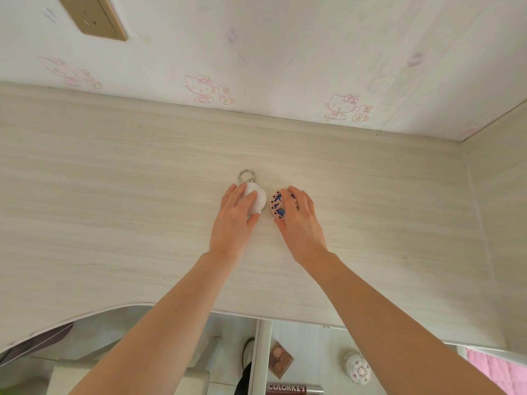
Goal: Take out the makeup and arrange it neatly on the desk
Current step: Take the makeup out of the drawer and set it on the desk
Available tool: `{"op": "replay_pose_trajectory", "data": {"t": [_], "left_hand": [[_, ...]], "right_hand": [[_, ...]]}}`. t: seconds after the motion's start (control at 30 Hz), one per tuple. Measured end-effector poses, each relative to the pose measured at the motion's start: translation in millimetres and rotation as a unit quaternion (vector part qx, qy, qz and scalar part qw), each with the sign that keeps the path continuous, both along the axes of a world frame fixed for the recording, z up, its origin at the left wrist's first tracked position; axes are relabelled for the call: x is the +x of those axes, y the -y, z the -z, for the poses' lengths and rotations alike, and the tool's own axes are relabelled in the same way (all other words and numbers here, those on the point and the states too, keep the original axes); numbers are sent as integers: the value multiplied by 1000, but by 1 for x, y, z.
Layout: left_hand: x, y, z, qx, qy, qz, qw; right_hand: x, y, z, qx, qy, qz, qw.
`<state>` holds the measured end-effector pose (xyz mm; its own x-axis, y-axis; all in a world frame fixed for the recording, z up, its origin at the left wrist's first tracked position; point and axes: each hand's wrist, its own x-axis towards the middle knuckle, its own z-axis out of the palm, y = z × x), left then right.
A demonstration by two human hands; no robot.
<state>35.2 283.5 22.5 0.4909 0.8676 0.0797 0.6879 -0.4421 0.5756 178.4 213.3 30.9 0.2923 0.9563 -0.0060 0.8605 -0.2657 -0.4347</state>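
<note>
Two bare hands set makeup side by side near the middle of a pale wood-grain worktop (pixel 114 209). The left hand (pixel 235 220) rests on a round white compact (pixel 259 196), its fingers laid nearly flat across the lid and the thumb against the near rim; the grip is loose and wide rather than closed. A silver ring (pixel 247 176) on the compact's far edge lies flat on the worktop, pointing toward the wall. Just beside it, apart by a narrow gap, the right hand (pixel 299 223) cups a pink compact (pixel 278 205) patterned in dark blue, fingers curved over the top and the thumb at the near edge, a narrow grip holding the case down on the surface.

Below the worktop's front edge an open drawer (pixel 313 352) holds an eyeshadow palette (pixel 280 360) with brown pans, a round white case (pixel 358 368) with floral decoration, and a dark red tube (pixel 288 388) marked COLORKEY. Pink cartoon cat stickers (pixel 199 88) line the wall behind, with a gold-framed socket (pixel 94 15) above at left.
</note>
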Motion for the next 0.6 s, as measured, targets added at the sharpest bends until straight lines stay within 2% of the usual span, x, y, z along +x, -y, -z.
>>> {"op": "replay_pose_trajectory", "data": {"t": [0.33, 0.6], "left_hand": [[9, -6, -1, -9, -6, 1, 1000], [3, 4, -9, 23, -47, 3, 999]], "right_hand": [[6, -7, 5, -6, 11, -14, 1000], [5, 6, -10, -20, 1, -10, 1000]]}}
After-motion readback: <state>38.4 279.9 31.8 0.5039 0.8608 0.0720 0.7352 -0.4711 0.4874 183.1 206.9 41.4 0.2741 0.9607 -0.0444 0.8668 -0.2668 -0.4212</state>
